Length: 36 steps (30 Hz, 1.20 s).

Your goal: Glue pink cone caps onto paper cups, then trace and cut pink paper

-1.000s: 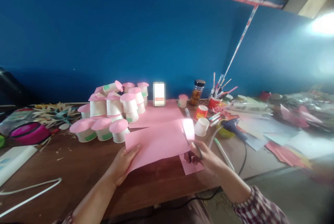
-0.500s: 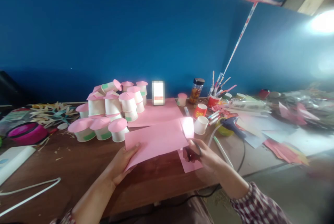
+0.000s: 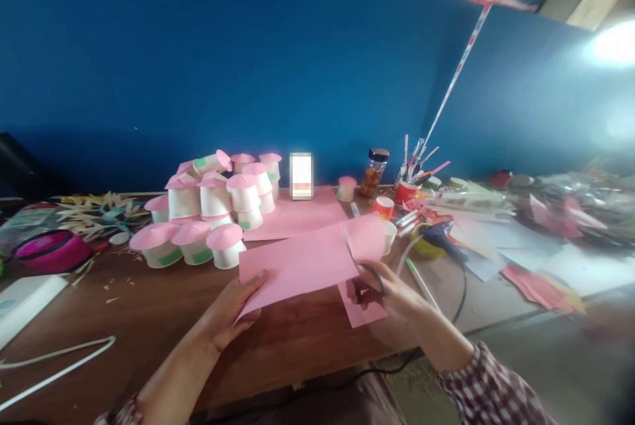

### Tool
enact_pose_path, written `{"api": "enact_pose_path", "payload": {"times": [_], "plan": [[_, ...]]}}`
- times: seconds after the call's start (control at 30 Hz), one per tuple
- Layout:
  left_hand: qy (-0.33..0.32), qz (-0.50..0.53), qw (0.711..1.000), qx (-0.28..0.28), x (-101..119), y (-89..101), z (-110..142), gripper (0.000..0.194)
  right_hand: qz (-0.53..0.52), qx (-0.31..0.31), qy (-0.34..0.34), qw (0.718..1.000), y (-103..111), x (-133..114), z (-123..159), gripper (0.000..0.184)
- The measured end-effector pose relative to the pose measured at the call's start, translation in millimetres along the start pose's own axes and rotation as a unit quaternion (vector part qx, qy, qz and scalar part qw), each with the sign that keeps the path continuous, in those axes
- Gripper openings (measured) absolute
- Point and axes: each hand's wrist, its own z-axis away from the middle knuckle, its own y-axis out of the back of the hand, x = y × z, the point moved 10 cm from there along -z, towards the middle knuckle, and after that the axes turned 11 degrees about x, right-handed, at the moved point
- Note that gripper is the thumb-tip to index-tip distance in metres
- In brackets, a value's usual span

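Note:
My left hand (image 3: 233, 309) grips the near left corner of a pink paper sheet (image 3: 302, 260) and holds it lifted above the brown table (image 3: 149, 319). My right hand (image 3: 391, 293) is closed round the handles of a pair of scissors (image 3: 364, 273). The blades reach into the sheet near its right end. A smaller pink piece (image 3: 364, 311) lies flat on the table under my right hand.
A pile of white paper cups with pink tops (image 3: 213, 207) stands behind the sheet. More pink paper (image 3: 297, 217), a jar (image 3: 374, 172), a red cup of pens (image 3: 407, 190), a glue gun (image 3: 441, 234) and scattered paper scraps (image 3: 536, 260) fill the back and right. A magenta bowl (image 3: 52, 250) sits far left.
The right end of the pink sheet has tipped up and now hides part of the white cup behind it. Both hands stay almost in place.

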Motion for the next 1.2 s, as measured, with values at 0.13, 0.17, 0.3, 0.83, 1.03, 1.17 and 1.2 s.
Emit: {"api": "enact_pose_path", "payload": {"times": [0.13,0.17,0.3,0.83,1.03,1.17,1.2], "plan": [[0.061,0.003,0.998,0.004,-6,-0.7,5,0.032,0.008,0.037,0.011,0.999,4,-1,0,0.044],[0.062,0.006,0.998,-0.005,-6,-2.6,6,0.032,0.004,0.043,0.010,0.999,5,0,-1,0.046],[0.061,0.034,0.997,-0.019,-9,-4.7,2,0.033,-0.012,0.051,0.014,0.999,6,3,-4,0.051],[0.041,0.031,0.999,-0.005,-13,0.7,-7,0.025,0.050,0.063,0.072,0.994,7,0,-16,0.037],[0.041,0.035,0.999,-0.009,-14,0.3,-8,0.030,0.041,0.102,0.043,0.993,13,9,-20,0.031],[0.016,0.066,0.998,0.010,-9,3.9,-9,0.027,0.066,0.099,0.017,0.993,15,11,-10,0.037],[0.002,0.070,0.997,0.022,-6,6.2,-10,0.027,0.078,0.092,0.006,0.993,15,13,-5,0.040]]}}
